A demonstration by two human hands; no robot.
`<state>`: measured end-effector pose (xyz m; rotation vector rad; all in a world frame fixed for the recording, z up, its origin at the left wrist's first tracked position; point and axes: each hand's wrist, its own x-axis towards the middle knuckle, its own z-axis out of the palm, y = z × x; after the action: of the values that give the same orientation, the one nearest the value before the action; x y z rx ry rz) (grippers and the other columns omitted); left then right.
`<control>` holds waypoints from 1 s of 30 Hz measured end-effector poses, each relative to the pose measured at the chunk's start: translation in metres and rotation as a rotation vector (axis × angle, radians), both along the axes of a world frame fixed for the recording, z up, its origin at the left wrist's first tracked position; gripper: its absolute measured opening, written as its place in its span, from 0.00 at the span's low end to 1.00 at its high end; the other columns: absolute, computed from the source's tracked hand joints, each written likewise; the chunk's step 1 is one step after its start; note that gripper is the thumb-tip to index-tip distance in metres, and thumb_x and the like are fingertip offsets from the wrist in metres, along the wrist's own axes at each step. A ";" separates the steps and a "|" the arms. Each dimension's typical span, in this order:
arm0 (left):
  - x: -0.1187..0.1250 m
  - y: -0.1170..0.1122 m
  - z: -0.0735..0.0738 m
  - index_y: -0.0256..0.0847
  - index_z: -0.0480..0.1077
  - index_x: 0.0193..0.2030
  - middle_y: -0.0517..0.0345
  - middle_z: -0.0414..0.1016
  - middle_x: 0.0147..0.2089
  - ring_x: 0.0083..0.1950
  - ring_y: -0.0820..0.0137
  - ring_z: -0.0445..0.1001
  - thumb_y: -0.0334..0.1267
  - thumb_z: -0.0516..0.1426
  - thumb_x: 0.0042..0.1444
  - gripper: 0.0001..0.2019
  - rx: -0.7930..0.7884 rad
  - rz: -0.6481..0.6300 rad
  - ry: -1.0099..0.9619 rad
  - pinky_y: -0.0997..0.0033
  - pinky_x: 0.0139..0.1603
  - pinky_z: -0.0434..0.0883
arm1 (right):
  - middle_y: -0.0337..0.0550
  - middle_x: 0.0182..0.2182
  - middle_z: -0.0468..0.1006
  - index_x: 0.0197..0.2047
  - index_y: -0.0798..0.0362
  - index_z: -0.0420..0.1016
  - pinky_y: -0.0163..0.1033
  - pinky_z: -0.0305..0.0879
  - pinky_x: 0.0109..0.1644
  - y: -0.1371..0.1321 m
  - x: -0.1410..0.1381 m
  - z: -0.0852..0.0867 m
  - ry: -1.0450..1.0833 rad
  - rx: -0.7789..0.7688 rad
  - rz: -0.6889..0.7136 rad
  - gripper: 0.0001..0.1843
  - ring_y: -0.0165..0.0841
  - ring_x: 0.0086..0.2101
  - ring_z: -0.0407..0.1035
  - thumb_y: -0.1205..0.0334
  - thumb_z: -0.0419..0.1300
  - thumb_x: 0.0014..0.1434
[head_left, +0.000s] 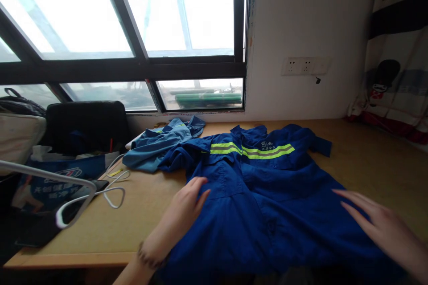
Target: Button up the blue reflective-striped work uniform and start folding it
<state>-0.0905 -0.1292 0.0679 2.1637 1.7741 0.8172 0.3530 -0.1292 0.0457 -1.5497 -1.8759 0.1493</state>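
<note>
A dark blue work jacket [284,196] lies spread front side up on the table, its collar toward the wall. A yellow-green reflective stripe and a small white print cross its chest. My left hand [187,207], with a beaded bracelet on its wrist, is at the jacket's left side, thumb and fingers apart. On the opposite side, my right hand [376,216] hovers over or rests on the jacket's edge with fingers stretched out; contact cannot be made out. Neither hand grips anything. The jacket's lower hem runs into shadow at the bottom.
A lighter blue garment [167,140] lies crumpled at the back left, against the jacket's sleeve. A white cable [115,191] loops over the wooden table [100,236]. Left of it stand a black chair [87,120] and a blue bag [63,178]. A patterned curtain [397,62] hangs at right.
</note>
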 end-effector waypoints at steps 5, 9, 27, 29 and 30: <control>0.048 0.144 -0.033 0.37 0.64 0.47 0.50 0.69 0.49 0.50 0.66 0.67 0.39 0.48 0.55 0.14 -0.045 -0.136 -0.116 0.69 0.50 0.65 | 0.46 0.58 0.54 0.58 0.49 0.57 0.56 0.46 0.57 0.146 -0.107 -0.021 -0.216 -0.127 0.069 0.29 0.48 0.57 0.46 0.45 0.44 0.56; 0.046 0.217 -0.081 0.31 0.63 0.50 0.41 0.63 0.54 0.57 0.57 0.59 0.46 0.50 0.54 0.22 -0.082 0.040 0.076 0.59 0.56 0.57 | 0.42 0.62 0.42 0.60 0.38 0.50 0.72 0.33 0.49 0.227 -0.123 -0.057 -0.327 -0.479 -0.181 0.32 0.63 0.57 0.33 0.37 0.40 0.53; -0.038 0.305 -0.105 0.51 0.50 0.61 0.62 0.40 0.66 0.65 0.59 0.38 0.62 0.39 0.51 0.33 -0.223 0.110 0.306 0.59 0.62 0.42 | 0.35 0.60 0.47 0.59 0.32 0.50 0.70 0.33 0.50 0.291 -0.032 -0.090 -0.390 -0.386 -0.402 0.32 0.60 0.56 0.37 0.35 0.32 0.53; -0.041 0.301 -0.104 0.52 0.50 0.61 0.63 0.41 0.66 0.65 0.60 0.38 0.61 0.37 0.53 0.31 -0.222 0.087 0.294 0.58 0.61 0.41 | 0.37 0.60 0.48 0.58 0.33 0.51 0.71 0.34 0.49 0.273 -0.032 -0.090 -0.380 -0.369 -0.416 0.31 0.60 0.55 0.39 0.36 0.34 0.54; -0.042 0.300 -0.105 0.53 0.50 0.61 0.63 0.41 0.66 0.65 0.60 0.39 0.60 0.36 0.53 0.30 -0.218 0.085 0.286 0.57 0.61 0.42 | 0.38 0.60 0.49 0.58 0.34 0.53 0.71 0.35 0.49 0.264 -0.031 -0.089 -0.376 -0.350 -0.409 0.31 0.59 0.55 0.40 0.36 0.35 0.54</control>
<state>-0.1326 0.1704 -0.0366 2.1567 1.9936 0.3213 0.3217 0.1343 -0.0428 -2.3026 -1.8236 -0.0025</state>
